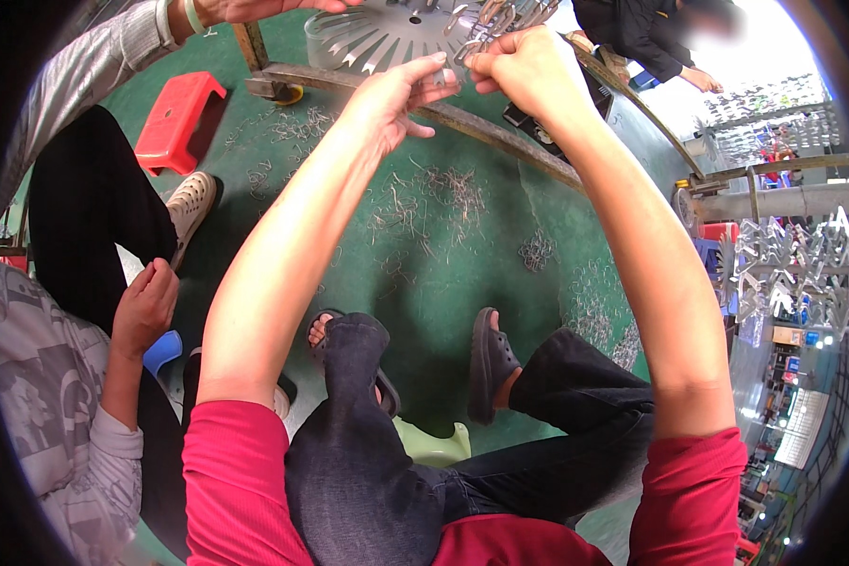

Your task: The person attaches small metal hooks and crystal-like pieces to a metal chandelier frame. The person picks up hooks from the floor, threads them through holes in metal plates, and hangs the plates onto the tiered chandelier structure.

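Sitting in dark trousers (368, 481), a person has both bare arms out over a green floor (424, 302). Near left, a co-worker's hand (149, 302) is loosely curled. Farther on, thin metal scraps (457, 193) litter the floor, and a red stool (174, 123) stands to the left. Beyond them, a wooden rail (509, 143) slants across. At the far middle, the left hand (391, 104) has partly bent fingers; whether they grip anything, I cannot tell. Just right of it, the right hand (538, 80) pinches bent metal pieces (483, 33) between thumb and forefinger, by the right side of a grey slotted disc (382, 28).
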`<state>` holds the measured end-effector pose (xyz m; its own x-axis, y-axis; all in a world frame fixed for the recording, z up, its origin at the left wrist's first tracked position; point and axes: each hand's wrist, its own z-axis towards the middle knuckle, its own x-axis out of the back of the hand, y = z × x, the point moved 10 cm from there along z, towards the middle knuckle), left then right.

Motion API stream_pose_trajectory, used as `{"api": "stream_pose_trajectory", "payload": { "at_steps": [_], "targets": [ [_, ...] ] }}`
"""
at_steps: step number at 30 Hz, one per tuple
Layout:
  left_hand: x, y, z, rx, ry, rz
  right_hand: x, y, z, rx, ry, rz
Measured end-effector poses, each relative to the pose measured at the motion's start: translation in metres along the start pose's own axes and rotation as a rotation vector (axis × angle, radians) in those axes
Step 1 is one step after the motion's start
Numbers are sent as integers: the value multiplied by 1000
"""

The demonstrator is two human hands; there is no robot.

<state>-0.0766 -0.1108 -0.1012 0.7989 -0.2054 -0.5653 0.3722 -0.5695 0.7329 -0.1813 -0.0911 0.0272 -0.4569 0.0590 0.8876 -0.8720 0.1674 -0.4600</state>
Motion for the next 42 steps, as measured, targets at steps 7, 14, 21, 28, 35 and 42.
{"api": "stream_pose_trajectory", "payload": {
  "at_steps": [7,14,21,28,35,42],
  "targets": [
    [0,0,0,4,-14,65,7,6,-15,-2,119,55],
    [-1,-3,-15,36,-131,77,0,28,-41,-12,177,430],
    [49,-3,-41,-25,-312,662,-110,97,-70,-134,153,652],
    [143,21,-72,-118,89,679,-340,82,-94,77,-382,106],
    [176,38,-77,-216,241,655,-411,44,-84,207,-367,-26],
    [207,23,-78,-156,270,641,-412,31,-83,354,-247,87]
  ]
}}
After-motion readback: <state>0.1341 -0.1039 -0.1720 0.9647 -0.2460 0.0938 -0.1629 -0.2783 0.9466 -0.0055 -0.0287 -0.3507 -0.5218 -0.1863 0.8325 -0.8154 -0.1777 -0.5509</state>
